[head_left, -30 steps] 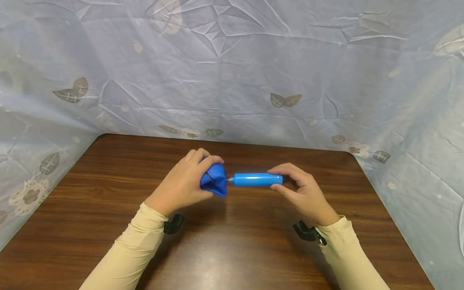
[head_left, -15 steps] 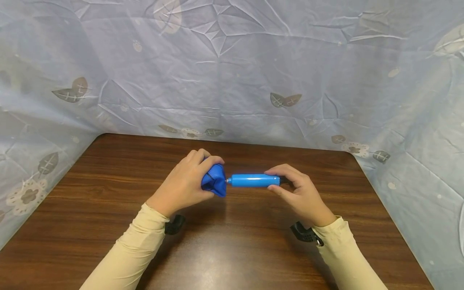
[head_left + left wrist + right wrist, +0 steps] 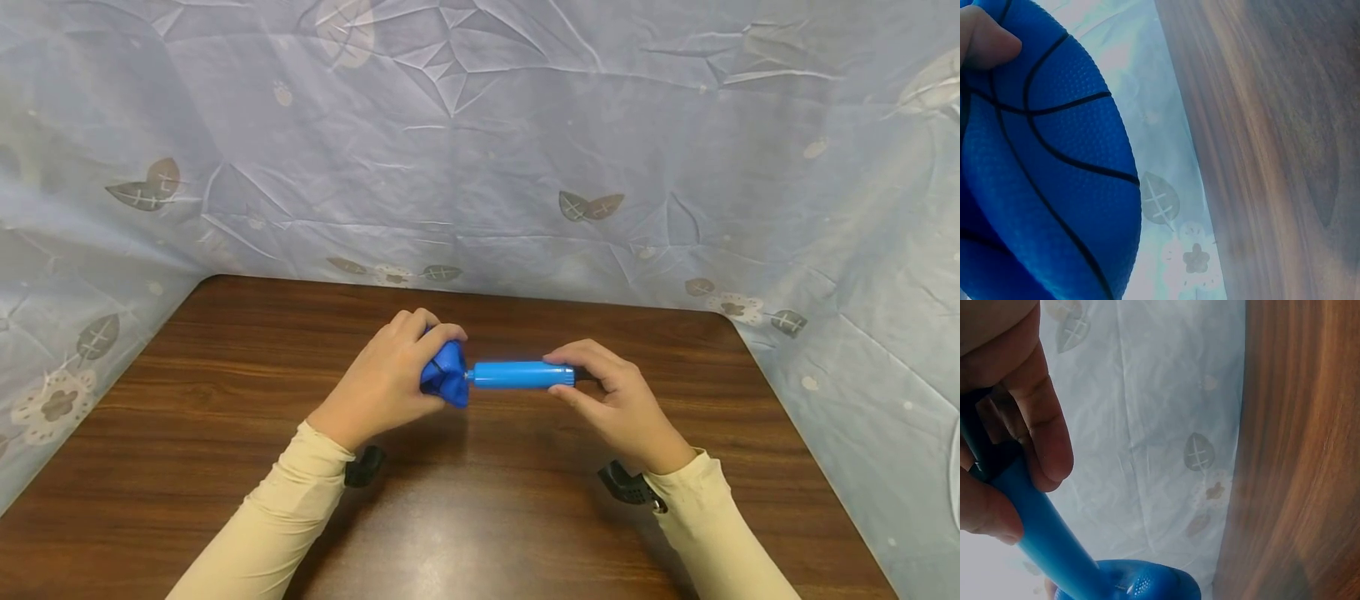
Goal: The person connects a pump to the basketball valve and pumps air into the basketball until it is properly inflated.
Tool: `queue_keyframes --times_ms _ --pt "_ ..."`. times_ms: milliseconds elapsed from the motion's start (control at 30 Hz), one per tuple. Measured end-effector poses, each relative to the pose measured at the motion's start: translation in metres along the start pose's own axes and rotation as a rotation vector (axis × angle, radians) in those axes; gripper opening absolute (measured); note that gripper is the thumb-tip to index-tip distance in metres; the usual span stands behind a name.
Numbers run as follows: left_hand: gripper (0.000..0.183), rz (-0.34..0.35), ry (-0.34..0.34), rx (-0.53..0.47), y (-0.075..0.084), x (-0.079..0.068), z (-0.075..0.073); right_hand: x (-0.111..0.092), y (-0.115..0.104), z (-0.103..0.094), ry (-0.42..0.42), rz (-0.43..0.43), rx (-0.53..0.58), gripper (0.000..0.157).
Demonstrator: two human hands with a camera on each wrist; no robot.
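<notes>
A deflated blue toy basketball [image 3: 447, 377] with black seam lines is crumpled in my left hand [image 3: 388, 371]; one fingertip shows on its dented, pebbled skin [image 3: 1079, 125] in the left wrist view. Level above the table lies a blue hand pump [image 3: 517, 375], which my right hand [image 3: 618, 400] pinches at its black-ended right side between thumb and fingers. The pump's narrow tip with its needle meets the ball's right side. How deep the needle sits is too small to tell. In the right wrist view the pump barrel [image 3: 1054, 537] slants down toward the ball [image 3: 1147, 581].
Both hands are above a dark brown wooden table [image 3: 450, 533] with rounded far corners. A pale blue-grey curtain [image 3: 480, 167] with leaf and flower prints hangs behind it and along both sides. Black wrist straps [image 3: 363, 467] show under the cream sleeves [image 3: 277, 508].
My right hand and the pump have shifted slightly left, so the visible needle between pump and ball has become shorter. My left hand keeps nearly the same place with the ball.
</notes>
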State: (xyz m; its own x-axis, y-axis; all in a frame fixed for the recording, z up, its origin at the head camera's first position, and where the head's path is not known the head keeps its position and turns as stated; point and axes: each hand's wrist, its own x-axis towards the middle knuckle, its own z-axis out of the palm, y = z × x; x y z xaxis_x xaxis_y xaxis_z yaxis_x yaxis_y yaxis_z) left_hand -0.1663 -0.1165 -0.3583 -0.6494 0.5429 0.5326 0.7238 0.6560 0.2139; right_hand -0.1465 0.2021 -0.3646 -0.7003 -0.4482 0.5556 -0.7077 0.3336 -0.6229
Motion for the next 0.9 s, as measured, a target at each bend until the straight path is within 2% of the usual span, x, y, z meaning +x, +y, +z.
queue_keyframes --times_ms 300,533,733,900 --pt "0.065 0.027 -0.012 0.015 0.004 0.002 0.008 0.0 0.004 0.007 -0.008 -0.004 0.009 0.04" --pt "0.059 0.06 -0.066 0.056 0.009 0.002 0.016 0.0 0.006 0.013 -0.043 0.038 0.016 0.037" --pt "0.058 0.074 -0.09 0.072 0.012 0.002 0.02 0.0 0.009 0.017 -0.039 0.042 0.021 0.035" --pt "0.057 0.088 -0.104 0.088 0.013 0.002 0.02 -0.001 0.012 0.018 -0.045 0.076 0.029 0.032"
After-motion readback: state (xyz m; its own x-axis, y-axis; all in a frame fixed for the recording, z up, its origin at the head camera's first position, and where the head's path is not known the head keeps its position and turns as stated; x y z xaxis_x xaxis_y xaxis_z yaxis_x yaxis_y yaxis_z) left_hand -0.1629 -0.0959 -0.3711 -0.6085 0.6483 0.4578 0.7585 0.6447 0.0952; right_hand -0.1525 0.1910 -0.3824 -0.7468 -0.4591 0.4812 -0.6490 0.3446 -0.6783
